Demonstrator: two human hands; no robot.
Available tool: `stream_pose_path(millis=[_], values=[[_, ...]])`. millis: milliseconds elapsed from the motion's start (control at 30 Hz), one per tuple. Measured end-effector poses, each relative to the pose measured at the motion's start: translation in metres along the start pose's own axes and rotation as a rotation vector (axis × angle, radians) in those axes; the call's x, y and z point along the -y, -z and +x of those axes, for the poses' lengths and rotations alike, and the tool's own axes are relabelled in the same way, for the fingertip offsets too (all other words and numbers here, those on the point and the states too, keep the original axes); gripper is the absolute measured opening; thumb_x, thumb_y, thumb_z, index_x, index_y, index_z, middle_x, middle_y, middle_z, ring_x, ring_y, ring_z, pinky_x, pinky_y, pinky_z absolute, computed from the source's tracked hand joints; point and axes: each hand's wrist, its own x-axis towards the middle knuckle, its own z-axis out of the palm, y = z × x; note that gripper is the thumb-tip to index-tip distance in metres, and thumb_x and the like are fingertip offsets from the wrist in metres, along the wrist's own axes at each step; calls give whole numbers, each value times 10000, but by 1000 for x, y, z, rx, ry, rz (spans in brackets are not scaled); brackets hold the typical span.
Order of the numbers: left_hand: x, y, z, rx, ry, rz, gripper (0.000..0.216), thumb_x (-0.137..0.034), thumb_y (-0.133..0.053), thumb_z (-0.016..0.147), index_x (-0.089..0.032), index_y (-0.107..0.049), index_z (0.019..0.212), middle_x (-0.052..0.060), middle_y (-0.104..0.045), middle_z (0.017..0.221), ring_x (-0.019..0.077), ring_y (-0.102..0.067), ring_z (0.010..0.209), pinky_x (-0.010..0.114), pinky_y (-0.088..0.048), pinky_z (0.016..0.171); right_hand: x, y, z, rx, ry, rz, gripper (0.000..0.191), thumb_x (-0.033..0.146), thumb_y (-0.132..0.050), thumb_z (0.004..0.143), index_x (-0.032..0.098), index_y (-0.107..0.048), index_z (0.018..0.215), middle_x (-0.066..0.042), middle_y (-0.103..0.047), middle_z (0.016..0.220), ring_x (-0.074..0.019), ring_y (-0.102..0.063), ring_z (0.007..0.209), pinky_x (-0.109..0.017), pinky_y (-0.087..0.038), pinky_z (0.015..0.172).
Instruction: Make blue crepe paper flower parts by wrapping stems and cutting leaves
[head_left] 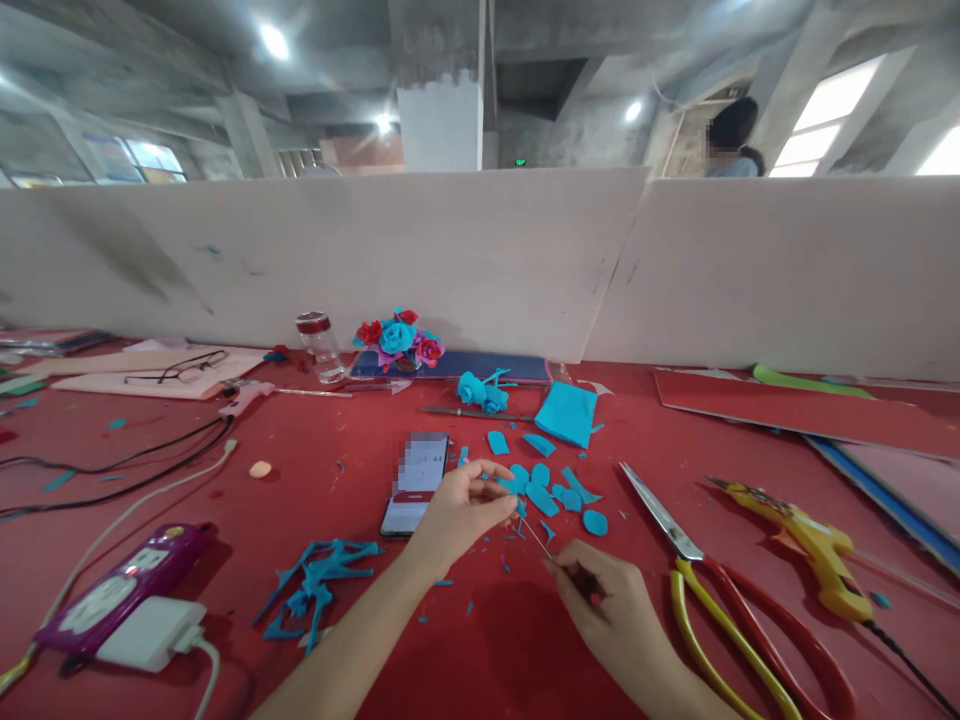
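Observation:
My left hand (476, 505) is pinched over a small blue piece (520, 510) at the tip of a thin stick (537, 536). My right hand (604, 590) is closed around the stick's lower end, its fingers curled in. Just beyond my left fingertips lie several blue cut petals (541, 497) among small scraps. Farther back are blue rolled flowers (480, 391) and a folded blue sheet (567, 414). A phone (409, 512) lies left of my left hand, partly behind it. Whether the stick is wire or wood, I cannot tell.
Large scissors (667, 520) and a yellow glue gun (806, 540) lie to the right. On the left are blue offcuts (319, 590), a purple power strip (127, 585) with cables and a pink glue gun (246, 396). A flower bouquet (397, 338) and glass jar (322, 350) stand near the white partition (450, 250).

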Motion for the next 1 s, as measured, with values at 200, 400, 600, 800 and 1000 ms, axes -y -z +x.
stream_pose_path(millis=[200, 400, 600, 800, 1000], values=[[1, 1, 1, -14, -19, 30, 221, -207, -661, 675, -166, -588, 879, -5, -617, 684, 111, -573, 633, 258, -443, 657, -1, -2, 1, 13, -32, 53, 270, 308, -447, 817, 212, -385, 573, 52, -317, 528, -109, -287, 482, -232, -252, 451], [-2, 3, 0, 23, -28, -86, 229, -227, -695, 682, -167, -604, 883, -13, -634, 693, 92, -582, 635, 239, -450, 680, -2, 3, 8, 198, -301, 508, 326, 455, -592, 766, 194, -473, 611, 57, -443, 458, -72, -312, 406, -211, -230, 416], [-2, 1, 1, 73, -80, -236, 230, -232, -740, 661, -156, -622, 843, -14, -650, 678, 79, -592, 629, 210, -462, 672, 3, 8, 9, 292, -472, 900, 372, 459, -725, 672, 170, -497, 619, 70, -488, 426, -10, -189, 343, -188, -107, 382], [4, -3, 1, 91, -128, -334, 198, -222, -737, 674, -158, -623, 823, -18, -633, 675, 84, -590, 637, 216, -478, 655, 0, 6, 8, 287, -474, 989, 304, 393, -737, 686, 151, -561, 630, 75, -464, 418, -8, -188, 352, -184, -103, 385], [9, -4, 3, 101, -174, -298, 283, -170, -788, 594, -169, -645, 838, -14, -640, 705, 77, -571, 645, 190, -460, 623, -2, 5, 8, 296, -477, 1023, 280, 376, -735, 695, 154, -574, 638, 75, -463, 416, -12, -184, 354, -184, -105, 384]])
